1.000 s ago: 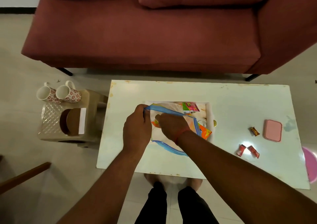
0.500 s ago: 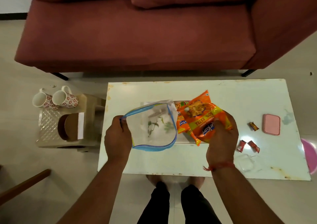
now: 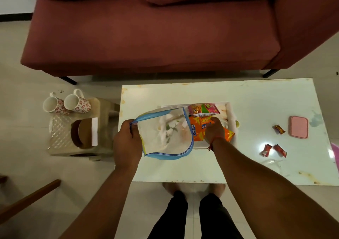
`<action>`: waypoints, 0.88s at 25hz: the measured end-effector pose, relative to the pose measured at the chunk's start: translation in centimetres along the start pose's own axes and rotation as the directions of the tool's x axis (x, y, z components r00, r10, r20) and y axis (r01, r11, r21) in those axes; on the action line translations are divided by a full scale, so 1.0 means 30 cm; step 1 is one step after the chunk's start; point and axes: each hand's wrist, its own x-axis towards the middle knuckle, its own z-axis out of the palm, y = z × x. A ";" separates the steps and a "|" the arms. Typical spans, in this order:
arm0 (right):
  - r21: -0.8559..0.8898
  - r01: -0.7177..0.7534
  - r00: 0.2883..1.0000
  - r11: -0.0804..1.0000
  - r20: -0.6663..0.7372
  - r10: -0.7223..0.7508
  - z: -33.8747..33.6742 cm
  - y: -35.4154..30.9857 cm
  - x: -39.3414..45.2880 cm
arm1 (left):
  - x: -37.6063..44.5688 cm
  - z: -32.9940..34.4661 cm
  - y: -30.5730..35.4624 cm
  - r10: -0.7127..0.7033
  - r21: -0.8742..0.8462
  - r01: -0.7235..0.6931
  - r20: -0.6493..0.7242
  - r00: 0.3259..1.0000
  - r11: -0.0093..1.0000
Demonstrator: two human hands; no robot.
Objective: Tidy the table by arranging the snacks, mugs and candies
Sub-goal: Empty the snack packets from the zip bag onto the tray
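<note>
A: Moved since half a second ago: orange snack packets (image 3: 200, 128), then lifted clear in the right hand (image 3: 214, 130), now lie down on the white tray (image 3: 231, 114) at mid-desk, hand pressed on top.

B: Head view, item one?

A: Left hand (image 3: 126, 141), fingers pinched together on the blue-edged rim of the clear zip bag (image 3: 165, 136), holding its mouth wide. Nothing inside that I can make out; the tray's leaf print shows through it.

B: Right hand?

A: Fingers closed down over the orange packets; whether it truly grips them, cannot tell. A pink-and-green packet (image 3: 203, 109) lies just behind, on the same tray.

B: Remaining stock?

A: Three wrapped candies (image 3: 279, 129) and a pink lidded box (image 3: 299, 127) on the desk (image 3: 256, 95), right side. Two floral mugs (image 3: 77, 103) on a side stool (image 3: 102, 110), well apart from the desk.

B: Handling note?

A: My judgement: gather the packets flat, edges together, and feed them narrow end first while the left hand keeps the rim taut.

B: Legible print?

A: "Kurkure" in a blue patch, and "50%" on the orange wrapper. The rest is too small.
</note>
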 end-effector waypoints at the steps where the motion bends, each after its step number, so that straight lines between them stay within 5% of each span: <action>1: 0.015 0.052 0.998 0.999 -0.026 -0.052 -0.030 -0.021 -0.021 | 0.002 -0.013 0.009 0.010 -0.013 -0.010 0.027 1.000 1.000; 4: 0.082 0.368 0.930 0.926 -0.010 -0.368 -0.136 -0.094 -0.152 | 0.011 -0.052 0.060 0.028 -0.102 -0.009 0.182 0.983 0.995; 7: 0.001 0.661 0.736 0.751 0.199 -0.647 -0.258 -0.180 -0.317 | 0.031 -0.122 0.168 0.135 -0.166 -0.072 0.412 0.901 0.984; 9: -0.075 0.750 0.645 0.657 0.304 -0.701 -0.356 -0.244 -0.404 | 0.048 -0.173 0.280 0.207 -0.177 -0.136 0.490 0.847 0.975; 12: -0.129 0.756 0.648 0.641 0.279 -0.708 -0.487 -0.336 -0.481 | 0.084 -0.227 0.455 0.273 -0.281 -0.146 0.494 0.825 0.948; 16: 0.080 0.701 0.710 0.709 0.019 -0.704 -0.617 -0.408 -0.573 | 0.081 -0.269 0.687 0.383 -0.502 -0.079 0.538 0.751 0.861; 22: 0.512 0.670 0.732 0.537 -0.334 -0.594 -0.813 -0.490 -0.637 | 0.035 -0.264 0.793 0.444 -0.805 0.261 0.529 0.723 0.534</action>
